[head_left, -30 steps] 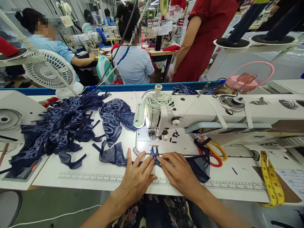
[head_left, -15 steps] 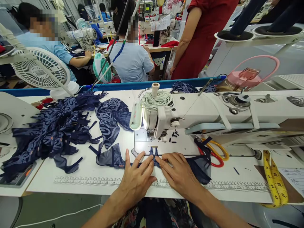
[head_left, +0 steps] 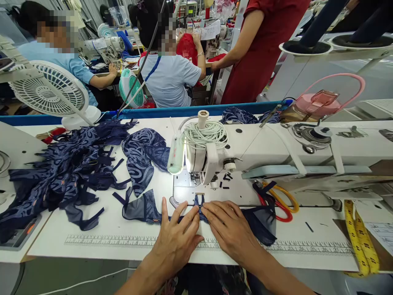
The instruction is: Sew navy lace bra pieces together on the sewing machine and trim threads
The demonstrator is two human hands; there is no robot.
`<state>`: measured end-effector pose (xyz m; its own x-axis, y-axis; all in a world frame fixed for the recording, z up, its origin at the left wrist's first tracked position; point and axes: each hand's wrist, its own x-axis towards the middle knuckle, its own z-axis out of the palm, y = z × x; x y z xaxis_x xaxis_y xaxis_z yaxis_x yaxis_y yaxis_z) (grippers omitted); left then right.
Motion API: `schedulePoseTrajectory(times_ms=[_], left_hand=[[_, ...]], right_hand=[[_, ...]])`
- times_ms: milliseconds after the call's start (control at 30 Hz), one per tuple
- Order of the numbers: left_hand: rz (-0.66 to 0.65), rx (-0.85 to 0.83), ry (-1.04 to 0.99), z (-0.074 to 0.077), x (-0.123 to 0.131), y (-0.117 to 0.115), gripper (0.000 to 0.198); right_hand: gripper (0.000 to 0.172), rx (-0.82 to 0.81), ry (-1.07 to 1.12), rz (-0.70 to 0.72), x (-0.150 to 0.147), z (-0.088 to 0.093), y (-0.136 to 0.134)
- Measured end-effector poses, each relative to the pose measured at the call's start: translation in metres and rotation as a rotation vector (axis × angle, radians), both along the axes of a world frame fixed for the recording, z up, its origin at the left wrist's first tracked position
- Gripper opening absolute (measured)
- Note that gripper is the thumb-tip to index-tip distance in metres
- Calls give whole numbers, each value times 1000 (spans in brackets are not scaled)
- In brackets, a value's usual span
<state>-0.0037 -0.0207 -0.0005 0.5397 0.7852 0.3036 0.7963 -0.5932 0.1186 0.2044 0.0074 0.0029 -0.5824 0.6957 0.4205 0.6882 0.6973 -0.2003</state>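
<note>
My left hand (head_left: pixel 176 233) and my right hand (head_left: pixel 229 227) lie side by side on a navy lace garment piece (head_left: pixel 144 209) spread across the table's front. Fingers of both hands are stretched flat, pressing the piece's narrow middle (head_left: pixel 199 203) just in front of the needle of a white sewing machine (head_left: pixel 276 149). The piece's right cup (head_left: pixel 260 225) sticks out beyond my right hand.
A heap of navy lace pieces (head_left: pixel 67 164) covers the table's left. Red and yellow scissors (head_left: pixel 281 203) lie under the machine arm, a yellow tape measure (head_left: pixel 359 237) at right. A white fan (head_left: pixel 49 90) stands back left; a pink bottle (head_left: pixel 316 104) back right. Other people work beyond.
My hands have stayed pressed on the garment piece, barely shifting. Behind, a seated person has raised an arm with red fabric and the person in red reaches toward it.
</note>
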Motion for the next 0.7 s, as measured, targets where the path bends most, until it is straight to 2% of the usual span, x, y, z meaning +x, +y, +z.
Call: schedulePoseTrajectory(times_ms=[567,633,700], left_hand=[[-14,-27,-26,5,-2,1,29],[29,-46,-92,8,0,1,27],[163,-76,-176,11,4,2,24]], right_hand=[[36,-18,6,22,-2,-2,1],[35,-11,16,24,-2,-1,1],[34,-9,24,19,-2,0,1]])
